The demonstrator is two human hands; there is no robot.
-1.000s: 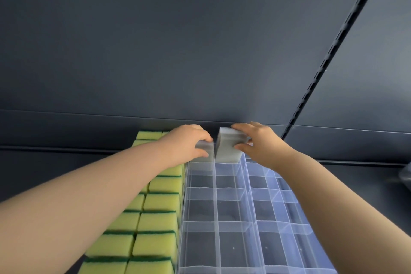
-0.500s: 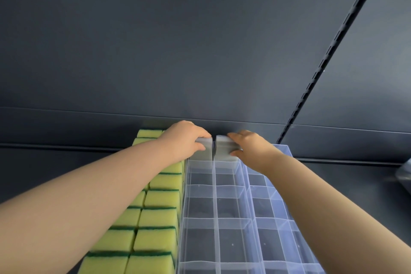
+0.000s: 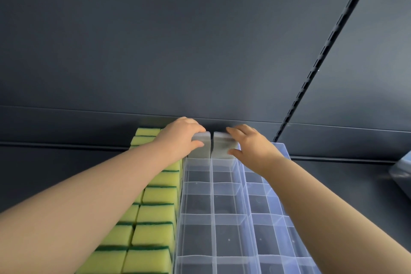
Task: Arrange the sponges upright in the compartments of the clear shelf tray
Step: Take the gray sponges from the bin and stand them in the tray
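Observation:
Two grey sponges stand upright side by side in the two rearmost compartments of the clear shelf tray (image 3: 213,187). My left hand (image 3: 180,140) grips the left grey sponge (image 3: 202,146), fingers curled over its top and thumb on its front. My right hand (image 3: 249,143) holds the right grey sponge (image 3: 222,145), fingers laid over its top edge and thumb at its lower right side. The tray's nearer compartments hold nothing.
Rows of yellow sponges with green scrub edges (image 3: 155,213) stand upright in the tray to the left. A second clear divided tray (image 3: 273,204) adjoins on the right. The dark shelf back wall (image 3: 200,51) rises right behind the sponges. A grey object (image 3: 403,173) sits at far right.
Both hands have pushed the grey sponges down into the rear compartments. The right sponge, raised and tilted before, now stands level with the left one.

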